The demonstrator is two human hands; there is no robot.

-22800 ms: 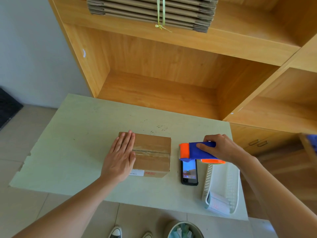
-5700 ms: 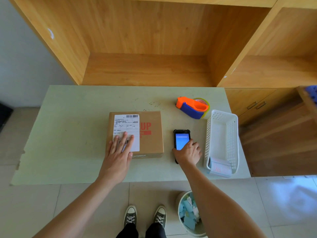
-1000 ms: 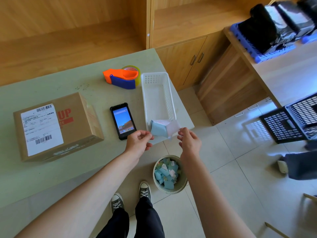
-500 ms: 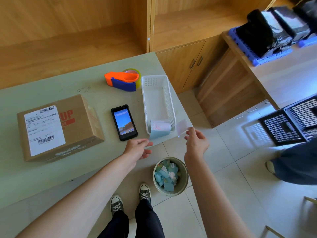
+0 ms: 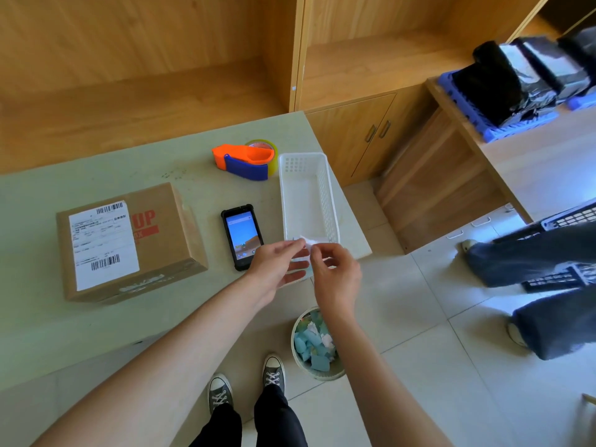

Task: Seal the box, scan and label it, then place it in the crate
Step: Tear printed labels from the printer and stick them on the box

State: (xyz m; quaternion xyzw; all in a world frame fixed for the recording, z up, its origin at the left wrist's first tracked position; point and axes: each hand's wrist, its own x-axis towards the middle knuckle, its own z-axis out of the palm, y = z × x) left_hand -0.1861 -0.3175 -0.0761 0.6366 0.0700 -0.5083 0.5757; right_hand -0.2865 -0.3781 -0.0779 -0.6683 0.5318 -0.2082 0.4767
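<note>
The brown cardboard box (image 5: 129, 240), at nine o'clock on the pale green table (image 5: 48, 333), already wears its white shipping label (image 5: 103, 240). The left hand (image 5: 277, 266) and right hand (image 5: 335, 272), close together at centre, pinch a small white paper scrap (image 5: 310, 241); crating the box seems all that remains.

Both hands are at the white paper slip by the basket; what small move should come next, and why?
Probably peel the slip apart: the left hand and right hand both pinch it above the bin of paper scraps, and the box already carries a label.

Both forearms are bare, with no sleeves in view. The person wears black trousers (image 5: 248, 424) and dark grey canvas sneakers (image 5: 273, 374) with white laces and white toe caps.
</note>
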